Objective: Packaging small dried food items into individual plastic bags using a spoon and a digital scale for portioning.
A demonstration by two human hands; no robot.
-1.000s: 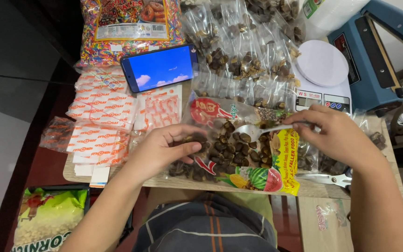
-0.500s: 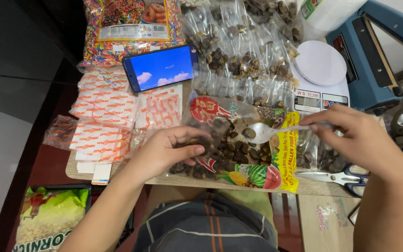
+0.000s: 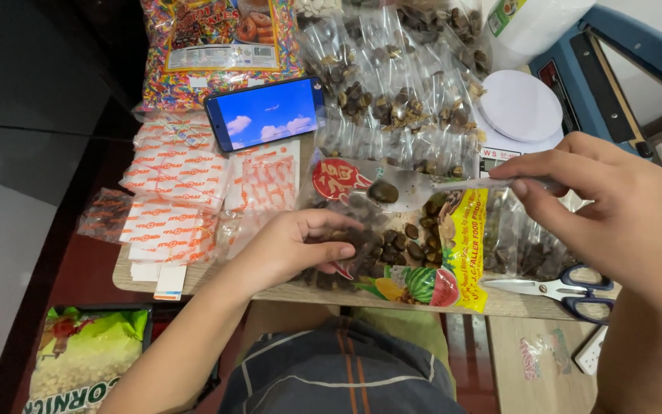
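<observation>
Nearest the camera, one striped grey garment (image 3: 339,376) is seen at the lower edge; to its left, below the bench (image 3: 147,280), one green packet of pale kernels (image 3: 78,360) lies on the floor. On the near edge of the bench, one large opened bag (image 3: 415,253) with fruit pictures is spread flat, filled with dark brown pieces too many to be counted; the left hand (image 3: 300,245) is laid on its left part, the fingers curled loosely over the mouth of the bag, which is pinched lightly rather than clenched. One pair of scissors (image 3: 557,290) with dark blue handles lies just right of the bag. The right hand (image 3: 614,207) is held above the bag's right side, closed around the handle of one pale spoon (image 3: 415,188); one dark piece (image 3: 382,191) rests in the bowl of the spoon, above the bag's red label. To the left, a heap of small orange-and-white sachets (image 3: 170,207) is seen, their number not countable. Farther off, one phone (image 3: 266,113) with a blue sky on its screen lies tilted; beside it, many small clear pouches (image 3: 400,100) of dark pieces are stacked. At the far edge lie one bag of coloured sprinkles (image 3: 208,54), one white round scale (image 3: 519,107) and one blue sealer (image 3: 614,69).
</observation>
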